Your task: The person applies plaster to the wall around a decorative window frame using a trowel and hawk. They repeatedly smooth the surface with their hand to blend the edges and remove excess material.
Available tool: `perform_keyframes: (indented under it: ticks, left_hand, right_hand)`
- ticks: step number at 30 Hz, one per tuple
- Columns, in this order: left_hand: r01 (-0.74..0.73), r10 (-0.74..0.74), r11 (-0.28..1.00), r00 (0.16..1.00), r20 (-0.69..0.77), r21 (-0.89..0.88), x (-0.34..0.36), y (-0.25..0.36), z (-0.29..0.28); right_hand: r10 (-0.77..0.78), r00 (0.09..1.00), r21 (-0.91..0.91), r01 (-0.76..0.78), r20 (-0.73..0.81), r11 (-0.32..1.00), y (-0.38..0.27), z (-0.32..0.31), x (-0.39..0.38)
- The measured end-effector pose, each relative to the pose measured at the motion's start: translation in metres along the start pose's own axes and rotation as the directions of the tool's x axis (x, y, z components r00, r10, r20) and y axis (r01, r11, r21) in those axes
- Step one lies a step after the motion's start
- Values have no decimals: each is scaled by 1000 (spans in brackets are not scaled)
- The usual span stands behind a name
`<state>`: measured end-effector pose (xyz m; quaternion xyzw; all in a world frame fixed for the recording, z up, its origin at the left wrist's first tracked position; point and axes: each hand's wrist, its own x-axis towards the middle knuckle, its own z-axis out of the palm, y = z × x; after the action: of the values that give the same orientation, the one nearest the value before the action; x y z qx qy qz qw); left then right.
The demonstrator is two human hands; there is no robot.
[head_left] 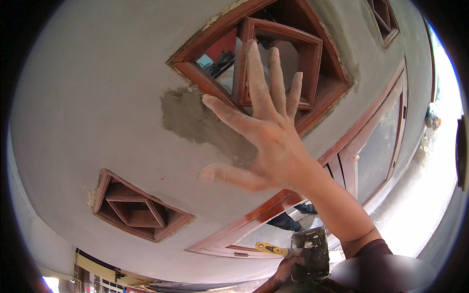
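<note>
My right hand [273,132] is spread wide, fingers apart and nothing in it, in front of a grey plastered wall [132,117]. It overlaps a darker, damp-looking patch of mortar [188,115] and the lower part of a reddish-brown wooden window frame [334,90]. Whether the palm touches the wall cannot be told. Low in view, my left hand [289,270] grips a dark, mortar-smeared tub [311,254] together with a putty knife with a yellow handle [271,248]. The knife's blade is mostly hidden.
A smaller wooden-framed opening [146,207] is at lower left, another [383,19] at upper right. A wooden door with a glazed panel [378,146] stands to the right. Dark trouser legs [286,222] show in a lower pane. Bright ground [415,190] lies at far right.
</note>
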<state>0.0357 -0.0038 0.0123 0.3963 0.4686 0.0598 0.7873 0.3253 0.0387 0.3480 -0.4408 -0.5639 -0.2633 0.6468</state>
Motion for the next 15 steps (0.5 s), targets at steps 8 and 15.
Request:
perform_keyframes:
  ticks: [8, 15]
  left_hand:
    - [-470, 480, 720, 869, 123, 511, -7, -20, -13]
    - [-251, 268, 947, 962, -57, 201, -24, -2, 12]
  right_hand:
    - [22, 998, -46, -19, 59, 999, -1, -1, 0]
    - [59, 998, 76, -57, -27, 995, 9, -50, -57]
